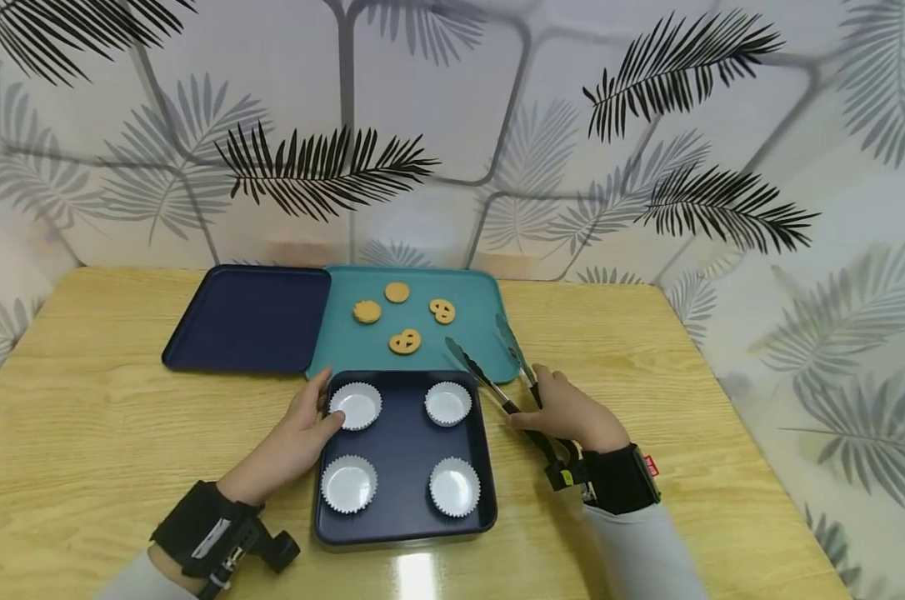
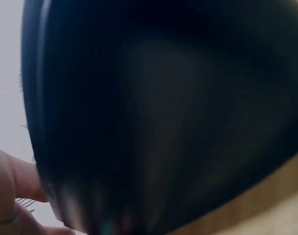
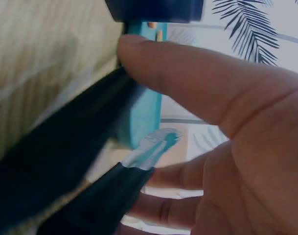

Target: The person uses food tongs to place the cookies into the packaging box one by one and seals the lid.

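My left hand (image 1: 291,446) grips the left rim of a deep dark baking tray (image 1: 403,454), its thumb over the edge beside a white fluted cupcake liner (image 1: 357,406). Several such liners stand in the tray, near its corners. In the left wrist view the dark tray wall (image 2: 163,122) fills most of the picture, with fingers (image 2: 26,178) at its edge. Right of the tray, my right hand (image 1: 576,412) holds tongs (image 1: 477,367) with spread arms. Thumb and fingers lie around the black tong handles (image 3: 60,137) in the right wrist view. The tong tips reach over a teal tray (image 1: 332,333).
Several cookies lie on the teal tray, among them a pretzel-shaped cookie (image 1: 405,342) and a round cookie (image 1: 397,292). A flat navy tray (image 1: 250,317) adjoins it on the left. The wooden table (image 1: 617,333) ends at a leaf-patterned wall covering (image 1: 422,217).
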A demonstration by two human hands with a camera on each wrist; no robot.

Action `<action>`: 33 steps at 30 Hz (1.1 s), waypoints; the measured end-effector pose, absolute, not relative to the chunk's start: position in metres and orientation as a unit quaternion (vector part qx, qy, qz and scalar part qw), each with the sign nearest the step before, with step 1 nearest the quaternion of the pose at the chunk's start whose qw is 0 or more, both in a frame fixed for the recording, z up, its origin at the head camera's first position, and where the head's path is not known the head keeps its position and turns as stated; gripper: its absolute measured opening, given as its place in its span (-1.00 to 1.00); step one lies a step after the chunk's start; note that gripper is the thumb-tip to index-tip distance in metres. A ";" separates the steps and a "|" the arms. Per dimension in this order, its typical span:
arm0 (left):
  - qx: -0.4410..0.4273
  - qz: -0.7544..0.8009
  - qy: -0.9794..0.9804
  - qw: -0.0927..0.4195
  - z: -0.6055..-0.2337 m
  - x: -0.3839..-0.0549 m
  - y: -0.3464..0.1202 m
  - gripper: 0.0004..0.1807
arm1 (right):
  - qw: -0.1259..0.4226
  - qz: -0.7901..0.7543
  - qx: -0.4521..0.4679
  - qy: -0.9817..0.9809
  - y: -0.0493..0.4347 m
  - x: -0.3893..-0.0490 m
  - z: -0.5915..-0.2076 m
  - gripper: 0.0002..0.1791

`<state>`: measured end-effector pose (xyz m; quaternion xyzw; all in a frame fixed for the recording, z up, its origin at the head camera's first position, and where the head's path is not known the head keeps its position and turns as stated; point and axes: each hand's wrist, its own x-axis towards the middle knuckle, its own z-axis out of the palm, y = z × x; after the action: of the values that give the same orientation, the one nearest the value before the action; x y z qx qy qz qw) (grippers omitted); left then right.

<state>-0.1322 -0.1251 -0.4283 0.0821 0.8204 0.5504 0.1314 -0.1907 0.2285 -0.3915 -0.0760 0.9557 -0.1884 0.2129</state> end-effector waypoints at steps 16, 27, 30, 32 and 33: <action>0.009 0.633 0.771 0.077 -0.441 -0.108 -0.100 -0.31 | 0.209 -0.175 -0.007 0.962 0.231 -0.181 -0.398 -0.19; 0.021 0.693 0.720 0.038 -0.449 -0.107 -0.099 -0.33 | 0.198 -0.189 -0.034 0.961 0.233 -0.187 -0.399 -0.27; 0.019 0.697 0.716 0.029 -0.451 -0.107 -0.099 -0.33 | 0.193 -0.186 -0.045 0.962 0.233 -0.190 -0.399 -0.21; 0.016 0.697 0.717 0.029 -0.452 -0.107 -0.099 -0.33 | 0.197 -0.205 -0.042 0.958 0.233 -0.190 -0.398 -0.16; 0.015 0.696 0.717 0.030 -0.453 -0.107 -0.100 -0.34 | 0.195 -0.210 -0.043 0.957 0.233 -0.191 -0.398 -0.13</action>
<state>-0.1073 -0.0996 -0.4525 0.0149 0.7172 0.6960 0.0304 -0.1910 0.2334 -0.3975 -0.0425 0.9571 -0.2100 0.1949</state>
